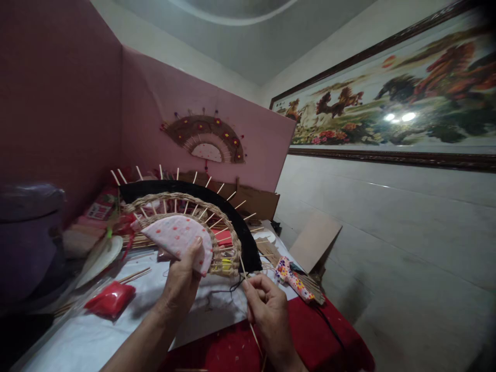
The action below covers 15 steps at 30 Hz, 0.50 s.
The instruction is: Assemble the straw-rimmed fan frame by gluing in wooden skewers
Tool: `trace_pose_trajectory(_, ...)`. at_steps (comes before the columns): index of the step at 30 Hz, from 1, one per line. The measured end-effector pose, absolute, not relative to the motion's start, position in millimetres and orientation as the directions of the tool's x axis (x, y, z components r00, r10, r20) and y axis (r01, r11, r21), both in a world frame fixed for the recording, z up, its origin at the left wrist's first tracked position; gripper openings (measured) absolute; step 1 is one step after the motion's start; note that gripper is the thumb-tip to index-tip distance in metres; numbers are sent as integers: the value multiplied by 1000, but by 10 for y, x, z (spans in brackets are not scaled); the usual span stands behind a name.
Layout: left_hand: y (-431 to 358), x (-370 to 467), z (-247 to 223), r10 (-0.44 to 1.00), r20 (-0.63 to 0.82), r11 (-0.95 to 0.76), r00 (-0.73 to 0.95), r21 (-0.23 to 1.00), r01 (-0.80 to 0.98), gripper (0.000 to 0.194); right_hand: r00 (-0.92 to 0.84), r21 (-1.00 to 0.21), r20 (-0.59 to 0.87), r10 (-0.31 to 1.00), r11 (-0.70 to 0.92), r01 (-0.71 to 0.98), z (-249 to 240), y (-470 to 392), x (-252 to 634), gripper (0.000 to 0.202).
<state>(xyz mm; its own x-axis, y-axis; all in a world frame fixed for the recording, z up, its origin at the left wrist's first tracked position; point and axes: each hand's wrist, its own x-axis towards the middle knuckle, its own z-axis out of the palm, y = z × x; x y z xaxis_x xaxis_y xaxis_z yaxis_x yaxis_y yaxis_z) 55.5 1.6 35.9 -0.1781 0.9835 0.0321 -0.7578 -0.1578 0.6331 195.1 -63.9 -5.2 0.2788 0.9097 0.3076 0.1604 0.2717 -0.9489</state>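
My left hand [185, 281] grips a half-round hand fan [228, 209] by its pale pink, red-spotted fabric base [176, 232], thumb on the front. Thin wooden sticks spread out from the base through two bands of woven twine and a wide black band [250, 240], their tips poking past the outer edge. Closed in a pinch, my right hand [267, 305] holds a thin bamboo stick [253, 333] at the fan's lower right corner. The stick's upper end meets the edge of the woven band. A loose black cord [236, 283] hangs beside my right fingertips.
A finished fan with flowers [205, 129] hangs on the pink board behind. On the table lie a red packet [110, 299], loose sticks [135, 275], a white plate [103, 258] and a flower-patterned object [292, 279]. Cardboard [315, 240] leans on the tiled wall at right.
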Motion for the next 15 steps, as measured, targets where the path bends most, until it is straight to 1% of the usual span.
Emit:
trace_pose_trajectory(7, 25, 561, 374, 985, 19, -147, -174, 627, -765, 22, 237, -885, 415, 879, 328, 331, -70, -611, 1979, 31)
trace_pose_trajectory(12, 17, 555, 376, 986, 8, -137, -169, 625, -769, 21, 195, -839, 469, 862, 365, 404, -86, -636, 1983, 30)
trace_pose_trajectory(15, 21, 551, 365, 985, 15, -143, -170, 619, -772, 22, 220, -826, 489, 844, 367, 428, -90, -648, 2005, 30)
